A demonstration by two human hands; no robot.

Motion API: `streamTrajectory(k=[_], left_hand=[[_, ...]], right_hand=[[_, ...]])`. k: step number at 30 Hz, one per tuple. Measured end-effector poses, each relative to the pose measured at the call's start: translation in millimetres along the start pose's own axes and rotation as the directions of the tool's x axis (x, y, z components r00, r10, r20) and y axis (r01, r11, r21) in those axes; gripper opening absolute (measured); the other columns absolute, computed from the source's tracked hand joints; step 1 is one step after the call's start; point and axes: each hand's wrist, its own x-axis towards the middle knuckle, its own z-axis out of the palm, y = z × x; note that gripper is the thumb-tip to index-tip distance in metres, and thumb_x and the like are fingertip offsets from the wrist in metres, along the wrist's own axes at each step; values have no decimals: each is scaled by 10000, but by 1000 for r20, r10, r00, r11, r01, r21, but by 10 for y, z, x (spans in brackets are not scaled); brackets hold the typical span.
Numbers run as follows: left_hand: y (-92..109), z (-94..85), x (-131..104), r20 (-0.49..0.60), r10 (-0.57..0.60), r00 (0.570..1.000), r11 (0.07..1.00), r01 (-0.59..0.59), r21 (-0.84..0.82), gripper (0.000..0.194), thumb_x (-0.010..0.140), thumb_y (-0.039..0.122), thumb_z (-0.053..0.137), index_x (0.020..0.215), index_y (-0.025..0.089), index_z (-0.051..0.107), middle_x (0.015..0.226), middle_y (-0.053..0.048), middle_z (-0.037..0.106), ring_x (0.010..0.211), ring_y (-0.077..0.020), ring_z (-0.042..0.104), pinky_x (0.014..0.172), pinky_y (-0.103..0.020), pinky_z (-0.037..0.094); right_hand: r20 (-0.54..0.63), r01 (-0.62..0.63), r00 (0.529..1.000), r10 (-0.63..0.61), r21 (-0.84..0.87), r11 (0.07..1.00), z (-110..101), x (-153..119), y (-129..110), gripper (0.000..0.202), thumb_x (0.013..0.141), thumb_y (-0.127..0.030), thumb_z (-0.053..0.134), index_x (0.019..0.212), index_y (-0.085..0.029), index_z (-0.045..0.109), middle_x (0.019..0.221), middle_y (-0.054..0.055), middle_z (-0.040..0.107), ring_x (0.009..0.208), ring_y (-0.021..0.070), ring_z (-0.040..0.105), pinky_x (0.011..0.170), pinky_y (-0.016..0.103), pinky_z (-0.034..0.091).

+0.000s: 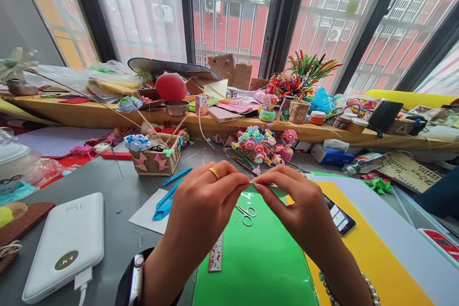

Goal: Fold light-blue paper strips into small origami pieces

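Note:
My left hand (211,196) and my right hand (292,201) meet fingertip to fingertip over the green sheet (258,267). Both are closed in a pinch on a small, thin green strip (252,183), mostly hidden by the fingers; I cannot make out its material. Just below the hands lie small metal scissors (247,215), and a patterned ruler (215,256) rests by the sheet's left edge. Folded blue paper strips (167,201) lie on white paper (141,216) to the left of my left hand.
A white power bank (68,244) with a cable lies at the left. Behind the hands stand a cardboard box of crafts (156,158) and small crocheted flowers (258,143). A phone (340,215) lies on yellow paper (369,258) at the right. A cluttered ledge (222,124) runs below the windows.

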Motion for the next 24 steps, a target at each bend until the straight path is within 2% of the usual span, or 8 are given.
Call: streamTrajectory(k=[6, 15, 21, 24], left_hand=[[22, -4, 5, -60, 20, 998, 999, -17, 41, 121, 778, 187, 527, 735, 196, 640, 697, 10, 628, 631, -149, 551, 604, -274, 420], [-28, 22, -1, -93, -29, 995, 998, 35, 60, 102, 769, 191, 544, 741, 186, 642, 713, 5, 620, 627, -140, 556, 607, -277, 439], [-19, 36, 2, -72, -9, 997, 998, 13, 56, 128, 771, 202, 546, 860, 185, 637, 783, -22, 632, 705, -171, 575, 647, -310, 454], [1, 50, 6, -57, -1, 998, 998, 4, 60, 113, 779, 206, 534, 794, 190, 645, 735, -11, 635, 664, -168, 572, 616, -305, 451]], right_hand=[[-27, 29, 999, -27, 53, 998, 8, -1, 8, 129, 788, -153, 526, 811, -159, 654, 744, 35, 622, 704, 146, 573, 629, 248, 449], [-184, 33, 982, -51, -95, 995, -31, 7, 119, 142, 764, -114, 532, 808, -141, 665, 745, 44, 647, 697, 153, 593, 644, 250, 459], [-130, 94, 986, -107, -104, 990, -21, 0, 106, 165, 779, -133, 515, 847, -155, 664, 765, 46, 645, 712, 162, 588, 645, 277, 465], [-112, 108, 986, -119, -106, 989, 5, 2, 69, 164, 782, -151, 518, 848, -164, 668, 766, 43, 649, 718, 172, 584, 649, 298, 463]])
